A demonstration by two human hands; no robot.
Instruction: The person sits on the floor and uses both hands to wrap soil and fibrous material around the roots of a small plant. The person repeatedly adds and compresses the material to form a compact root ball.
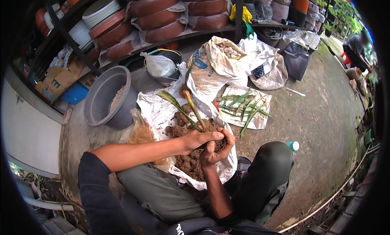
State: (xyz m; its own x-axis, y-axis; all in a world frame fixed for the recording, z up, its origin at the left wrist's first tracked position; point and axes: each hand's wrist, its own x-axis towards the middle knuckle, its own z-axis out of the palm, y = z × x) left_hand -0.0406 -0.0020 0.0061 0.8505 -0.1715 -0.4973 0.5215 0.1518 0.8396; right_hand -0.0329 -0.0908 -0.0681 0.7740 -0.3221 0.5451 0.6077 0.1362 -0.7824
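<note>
Both my hands hold a trimmed plant [195, 110] by its fibrous root ball, above an open white sack [152, 101]. It has a thick brownish stem and one long green leaf leaning to the left. My left hand [195, 141] is closed round the near side of the roots, with its thumb pointing right. My right hand [219, 150] curls round the right side, its fingers meeting the left thumb. Between the hands, part of the root ball is hidden. Dark clumpy soil [189, 164] and loose root fibres lie on the sack below.
Cut green leaves [248, 107] lie on a flattened sack at the right. A large grey tub [91, 109] stands at the left; a filled sack [215, 66] is behind. A bottle [293, 146] stands by my right knee. Shelves hold stacked brown pots [162, 14]. Another person [353, 46] sits far right.
</note>
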